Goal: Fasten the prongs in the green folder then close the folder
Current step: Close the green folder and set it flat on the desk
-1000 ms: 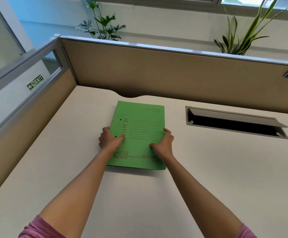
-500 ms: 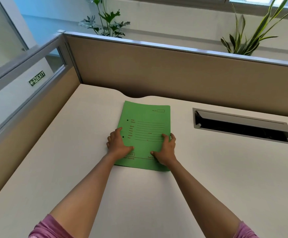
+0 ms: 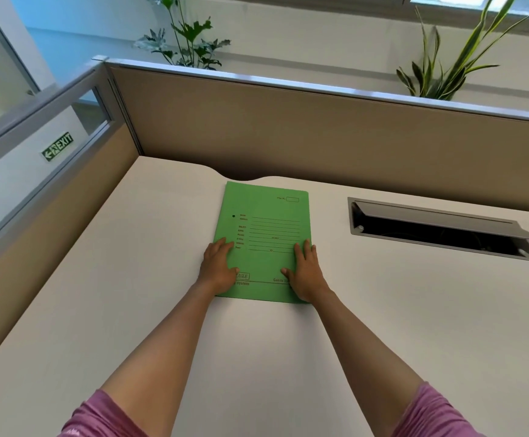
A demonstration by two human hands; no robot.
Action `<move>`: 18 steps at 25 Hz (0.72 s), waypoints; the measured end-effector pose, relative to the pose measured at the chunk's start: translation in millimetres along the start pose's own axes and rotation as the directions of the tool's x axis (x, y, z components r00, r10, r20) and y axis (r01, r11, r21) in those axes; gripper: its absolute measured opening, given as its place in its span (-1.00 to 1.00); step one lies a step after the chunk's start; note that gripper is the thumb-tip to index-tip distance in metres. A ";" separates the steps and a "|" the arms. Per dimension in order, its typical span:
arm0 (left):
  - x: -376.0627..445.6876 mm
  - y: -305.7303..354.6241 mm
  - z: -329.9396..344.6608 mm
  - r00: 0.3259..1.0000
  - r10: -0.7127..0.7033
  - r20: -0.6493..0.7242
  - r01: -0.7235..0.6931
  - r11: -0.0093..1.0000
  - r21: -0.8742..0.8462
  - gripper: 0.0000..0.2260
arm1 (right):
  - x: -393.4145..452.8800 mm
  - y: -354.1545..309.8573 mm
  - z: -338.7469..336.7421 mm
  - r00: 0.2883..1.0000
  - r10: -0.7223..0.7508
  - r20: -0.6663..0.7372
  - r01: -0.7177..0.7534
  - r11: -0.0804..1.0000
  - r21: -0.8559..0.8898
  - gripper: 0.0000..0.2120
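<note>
Bare desk (image 3: 130,310) all round closed green folder (image 3: 266,222), left hand (image 3: 217,268) and right hand (image 3: 305,272) flat, open, gripping nothing.

"EXIT" on the wall sign (image 3: 57,146); "System" on the green folder (image 3: 266,222).

Single head-worn wide-angle view, looking forward and down from above the near desk (image 3: 414,326) edge toward the partition (image 3: 288,130) at 12 o'clock, close enough that both forearms fill the lower frame.

Desk (image 3: 383,310), cable hatch (image 3: 440,230), plants (image 3: 184,42)
</note>
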State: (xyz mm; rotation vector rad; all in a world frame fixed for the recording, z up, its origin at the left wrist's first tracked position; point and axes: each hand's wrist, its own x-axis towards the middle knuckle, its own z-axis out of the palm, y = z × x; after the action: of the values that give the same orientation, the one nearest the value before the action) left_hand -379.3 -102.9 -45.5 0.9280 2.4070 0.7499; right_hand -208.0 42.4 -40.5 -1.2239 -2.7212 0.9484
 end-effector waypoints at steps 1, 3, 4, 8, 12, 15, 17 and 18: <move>-0.5 -1.5 0.5 0.999 -0.010 0.036 0.008 0.997 0.077 -0.32 | -3.1 1.4 3.1 1.000 -0.022 0.017 0.024 0.996 -0.082 -0.28; -5.1 -6.1 5.1 0.995 -0.012 0.096 -0.012 0.971 0.237 -0.19 | -13.0 7.8 9.8 0.997 -0.063 0.031 0.068 0.980 -0.189 -0.25; -8.1 -8.5 7.7 0.993 -0.004 0.116 -0.031 0.954 0.299 -0.08 | -18.0 12.0 12.3 0.996 -0.080 0.036 0.086 0.972 -0.217 -0.21; -12.7 -7.4 15.4 0.990 0.022 0.140 -0.076 0.914 0.399 0.11 | -30.8 26.1 18.2 0.991 -0.133 0.024 0.135 0.955 -0.266 -0.09; -15.6 3.8 16.7 0.980 0.009 0.199 -0.092 0.906 0.414 -0.09 | -38.8 27.2 21.8 0.992 -0.126 0.021 0.128 0.958 -0.258 -0.08; -21.5 17.0 16.9 0.973 -0.013 0.229 -0.091 0.894 0.440 -0.19 | -43.1 25.1 17.7 0.993 -0.111 0.034 0.115 0.964 -0.238 -0.09; -24.1 29.3 14.7 0.976 -0.020 0.218 -0.089 0.873 0.480 -0.23 | -45.5 25.6 10.6 0.991 -0.120 0.058 0.131 0.961 -0.244 -0.11; -25.0 37.1 13.0 0.976 -0.016 0.215 -0.097 0.859 0.502 -0.24 | -46.1 26.1 5.0 0.989 -0.124 0.081 0.141 0.959 -0.245 -0.13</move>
State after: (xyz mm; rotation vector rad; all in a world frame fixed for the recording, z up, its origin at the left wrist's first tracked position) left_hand -337.7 -93.3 -26.7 1.1919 2.4332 -0.0033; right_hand -159.5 21.6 -48.0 -1.0380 -3.0032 0.6580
